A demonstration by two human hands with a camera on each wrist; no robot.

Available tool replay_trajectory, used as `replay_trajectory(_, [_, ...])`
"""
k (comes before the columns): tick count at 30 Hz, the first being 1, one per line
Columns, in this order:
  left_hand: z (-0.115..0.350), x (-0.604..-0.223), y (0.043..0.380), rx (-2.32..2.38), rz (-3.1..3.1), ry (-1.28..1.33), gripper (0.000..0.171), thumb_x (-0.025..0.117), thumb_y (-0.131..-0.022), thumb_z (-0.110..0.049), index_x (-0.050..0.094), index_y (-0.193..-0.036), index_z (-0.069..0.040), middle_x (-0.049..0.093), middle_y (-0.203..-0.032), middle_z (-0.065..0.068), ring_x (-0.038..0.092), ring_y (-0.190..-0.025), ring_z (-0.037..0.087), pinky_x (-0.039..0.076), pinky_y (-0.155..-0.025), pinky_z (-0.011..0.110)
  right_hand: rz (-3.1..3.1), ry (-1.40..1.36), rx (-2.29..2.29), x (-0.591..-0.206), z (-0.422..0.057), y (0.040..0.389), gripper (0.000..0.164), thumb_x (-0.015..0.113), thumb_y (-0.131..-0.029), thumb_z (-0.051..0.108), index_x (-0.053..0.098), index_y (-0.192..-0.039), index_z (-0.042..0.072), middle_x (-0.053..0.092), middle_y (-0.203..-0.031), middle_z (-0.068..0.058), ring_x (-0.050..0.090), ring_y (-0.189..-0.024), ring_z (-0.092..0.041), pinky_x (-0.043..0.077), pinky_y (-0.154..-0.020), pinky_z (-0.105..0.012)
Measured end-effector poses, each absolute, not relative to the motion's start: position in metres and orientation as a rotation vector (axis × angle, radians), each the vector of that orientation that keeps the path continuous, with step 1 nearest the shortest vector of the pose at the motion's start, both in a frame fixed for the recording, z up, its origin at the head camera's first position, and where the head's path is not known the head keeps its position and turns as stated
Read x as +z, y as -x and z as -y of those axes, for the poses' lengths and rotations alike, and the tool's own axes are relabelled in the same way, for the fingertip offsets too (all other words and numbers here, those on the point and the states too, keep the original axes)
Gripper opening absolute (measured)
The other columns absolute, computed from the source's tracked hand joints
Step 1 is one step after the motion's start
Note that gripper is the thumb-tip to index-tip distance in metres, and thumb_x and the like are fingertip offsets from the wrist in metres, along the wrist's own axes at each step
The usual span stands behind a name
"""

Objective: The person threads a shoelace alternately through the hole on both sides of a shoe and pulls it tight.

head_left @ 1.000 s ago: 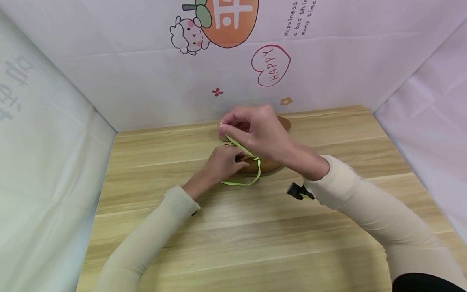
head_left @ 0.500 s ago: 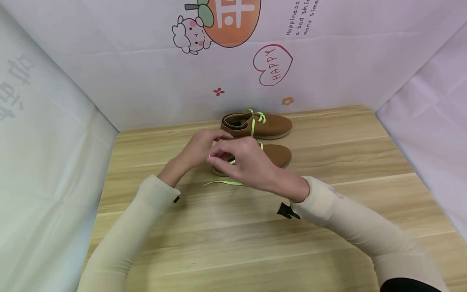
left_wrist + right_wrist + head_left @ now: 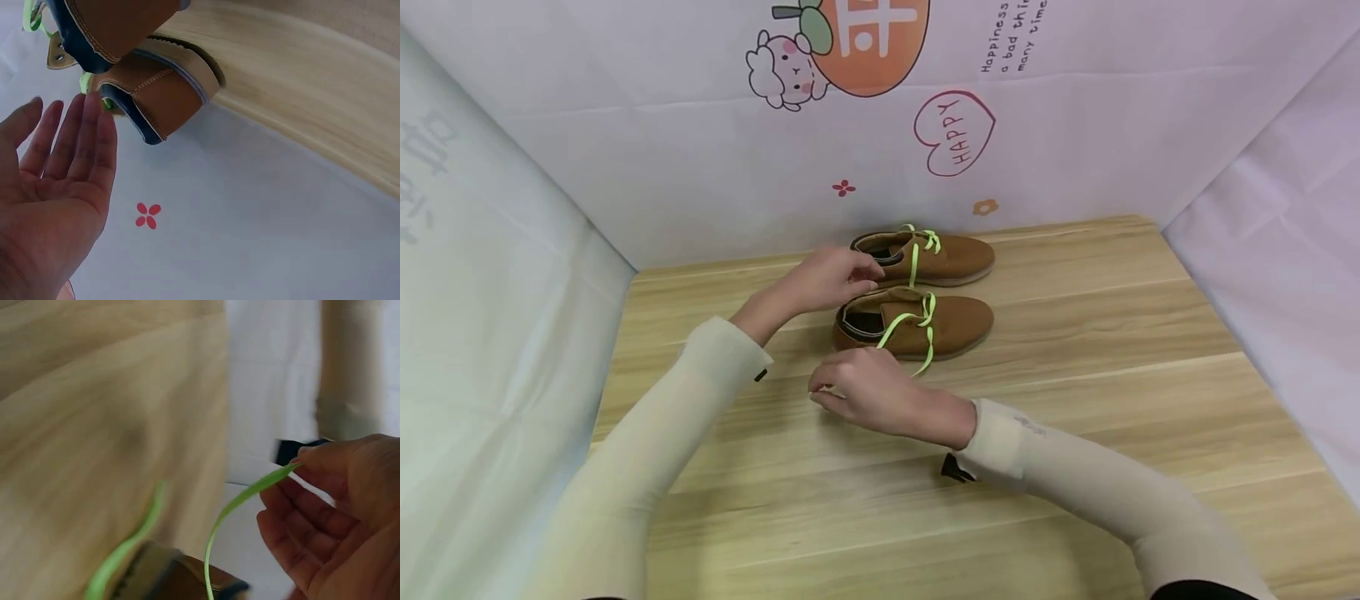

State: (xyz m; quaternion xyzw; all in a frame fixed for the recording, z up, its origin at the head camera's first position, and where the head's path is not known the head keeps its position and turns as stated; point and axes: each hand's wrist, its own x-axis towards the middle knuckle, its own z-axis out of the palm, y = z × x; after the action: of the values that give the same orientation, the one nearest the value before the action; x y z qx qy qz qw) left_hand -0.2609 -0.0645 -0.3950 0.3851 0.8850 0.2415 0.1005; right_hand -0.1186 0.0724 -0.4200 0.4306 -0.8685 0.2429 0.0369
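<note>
Two brown shoes with yellow-green laces sit side by side on the table, toes to the right. My right hand (image 3: 876, 392) is in front of the near shoe (image 3: 958, 325). Its thumb and a finger pinch one end of the near shoe's lace (image 3: 234, 503), which curves down from the fingertips in the right wrist view. The lace's other end (image 3: 929, 346) hangs over the shoe's near side. Behind the heels, my left hand (image 3: 827, 279) is raised with nothing in it, palm and relaxed fingers showing in the left wrist view. Its fingertips overlap the far shoe (image 3: 962, 257).
A white cloth wall (image 3: 715, 183) with printed drawings rises right behind the far shoe. White cloth also closes off both sides. The wooden table (image 3: 1075, 383) extends to the right of the shoes and toward the front.
My right hand has come down from above the shoes toward the front left, carrying the lace end. The left hand has left the near shoe and drawn back behind the heels, uncovering both shoes.
</note>
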Motion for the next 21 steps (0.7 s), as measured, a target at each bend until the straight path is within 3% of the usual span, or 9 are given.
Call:
replay_trajectory(6, [0.049,-0.391,0.268,0.58,-2.552,-1.16,0.029,0.062,-0.108,-0.016,0.072,-0.132,-0.003,0.074,-0.13,0.013,0.071,-0.116,0.026,0.054,-0.101,0.04,2.788,-1.212,0.602,-0.444,-0.058,0.132,0.014,0.07,-0.103,0.017,0.078,-0.092,0.019,0.073,-0.088,0.007,0.071,-0.079,-0.012,0.056,-0.061,-0.035])
replay_trajectory(12, [0.032,-0.391,0.269,0.516,-2.505,-1.174,0.03,0.064,-0.107,-0.015,0.071,-0.133,-0.001,0.074,-0.129,0.014,0.069,-0.117,0.025,0.053,-0.104,0.04,2.833,-1.081,0.603,-0.463,-0.053,0.148,0.021,0.068,-0.104,0.017,0.075,-0.084,0.019,0.071,-0.078,0.004,0.071,-0.073,-0.014,0.057,-0.06,-0.037])
replay_trajectory(16, [0.023,-0.393,0.27,0.433,-2.493,-1.213,0.022,0.064,-0.108,-0.017,0.074,-0.122,-0.004,0.074,-0.107,0.007,0.067,-0.096,0.02,0.052,-0.093,0.036,2.844,-1.028,0.646,-0.467,-0.047,0.155,0.026,0.066,-0.105,0.016,0.069,-0.079,0.017,0.067,-0.071,0.001,0.069,-0.068,-0.017,0.056,-0.059,-0.04])
replay_trajectory(19, [0.018,-0.394,0.269,0.374,-2.48,-1.23,0.016,0.063,-0.108,-0.018,0.071,-0.105,-0.005,0.06,-0.084,0.003,0.052,-0.078,0.018,0.045,-0.08,0.034,2.847,-1.016,0.624,-0.467,-0.045,0.157,0.029,0.064,-0.106,0.014,0.061,-0.077,0.015,0.064,-0.07,-0.001,0.067,-0.064,-0.021,0.055,-0.056,-0.041])
replay_trajectory(21, [0.015,-0.394,0.268,0.353,-2.477,-1.227,0.016,0.063,-0.108,-0.018,0.069,-0.1,-0.006,0.051,-0.078,0.0,0.045,-0.074,0.018,0.04,-0.078,0.033,2.844,-1.021,0.557,-0.467,-0.045,0.157,0.034,0.063,-0.106,0.013,0.057,-0.073,0.014,0.062,-0.07,-0.002,0.065,-0.061,-0.022,0.054,-0.053,-0.04])
